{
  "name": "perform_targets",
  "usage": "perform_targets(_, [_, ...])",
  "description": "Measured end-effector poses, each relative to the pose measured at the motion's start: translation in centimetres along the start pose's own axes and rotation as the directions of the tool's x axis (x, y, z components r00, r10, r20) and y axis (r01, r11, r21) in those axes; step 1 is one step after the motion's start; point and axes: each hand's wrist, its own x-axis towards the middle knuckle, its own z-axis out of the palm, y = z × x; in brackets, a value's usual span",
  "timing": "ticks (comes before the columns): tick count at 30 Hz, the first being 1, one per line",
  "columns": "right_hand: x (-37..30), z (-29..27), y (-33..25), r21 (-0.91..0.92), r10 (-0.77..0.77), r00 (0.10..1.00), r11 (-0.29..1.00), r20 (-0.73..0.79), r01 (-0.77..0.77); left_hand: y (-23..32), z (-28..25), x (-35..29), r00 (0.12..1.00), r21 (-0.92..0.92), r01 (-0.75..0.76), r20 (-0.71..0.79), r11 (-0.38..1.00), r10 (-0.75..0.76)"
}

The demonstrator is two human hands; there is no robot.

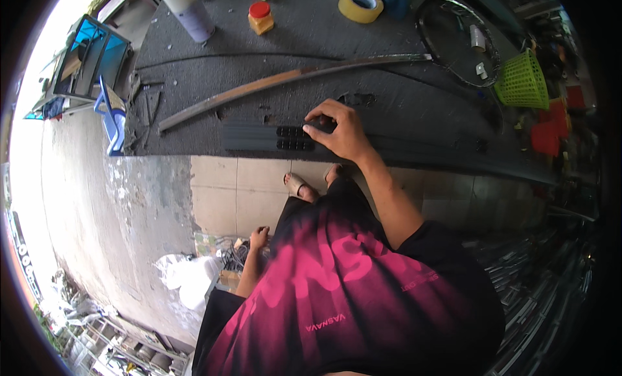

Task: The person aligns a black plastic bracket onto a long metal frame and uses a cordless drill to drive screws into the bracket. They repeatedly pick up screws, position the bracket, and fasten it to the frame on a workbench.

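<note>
My right hand (340, 131) is over the near edge of the dark workbench, thumb and fingertips brought together in a pinch. What the fingertips hold, if anything, is too small and dark to make out. They meet at the right end of several small black slotted pieces (295, 138), laid in two rows. These pieces lie on a flat dark grey strip (249, 136) along the bench edge. Down by my side hangs my left hand (259, 237), away from the bench, its fingers loosely curled with nothing visible in them.
A long curved metal strip (243, 87) lies across the workbench (214, 42). Farther back are a white canister (189, 14), a red-lidded jar (261, 19) and a tape roll (360, 4). At right are a black hoop (421, 35) and a green basket (521, 81).
</note>
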Motion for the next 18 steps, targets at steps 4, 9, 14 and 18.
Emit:
perform_targets(4, [0.2,-0.3,-1.1,0.073,-0.02,0.991,0.997,-0.132,0.03,1.7,-0.4,1.1,0.979,0.023,0.196,0.042,0.98,-0.197])
perform_targets(9, [2.6,-3.1,-7.9,-0.081,-0.198,0.97,0.974,0.143,0.211,4.0,-0.5,2.1,0.959,0.138,-0.098,0.279,0.986,0.057])
perform_targets(14, [4.5,-10.0,-22.9,-0.227,-0.413,0.742,0.773,0.528,0.592,6.8,-1.3,4.5,0.957,0.226,0.01,0.279,0.974,-0.075])
perform_targets(18, [4.8,-15.2,-35.6,-0.258,-0.506,0.589,0.579,0.63,0.773,10.5,-1.2,5.9,0.966,0.247,-0.162,0.239,0.956,0.101])
